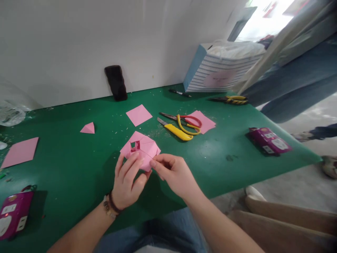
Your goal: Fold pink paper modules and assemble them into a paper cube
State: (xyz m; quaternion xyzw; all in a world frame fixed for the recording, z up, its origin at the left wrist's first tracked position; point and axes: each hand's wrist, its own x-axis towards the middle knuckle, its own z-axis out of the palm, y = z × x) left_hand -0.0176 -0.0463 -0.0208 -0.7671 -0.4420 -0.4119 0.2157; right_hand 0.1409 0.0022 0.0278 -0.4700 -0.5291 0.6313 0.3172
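A pink folded-paper piece (147, 146) with a square opening near its left side is held just above the green table. My left hand (129, 179) supports it from the lower left, its fingers over the near face and its thumb at the bottom edge. With thumb and index finger pressed together, my right hand (173, 172) pinches the lower right edge of the same piece. Just beyond lies a flat pink paper square (139, 115). A small folded pink triangle (88, 128) rests farther left.
Scissors (189, 130) and a yellow utility knife (177, 132) lie beside stacked pink sheets (206, 123). A black phone (116, 82) leans on the wall. Purple devices (270, 141) sit at both sides. Pliers (234, 99), a pen (180, 93) and a striped bag (218, 70) are behind. People's legs stand right.
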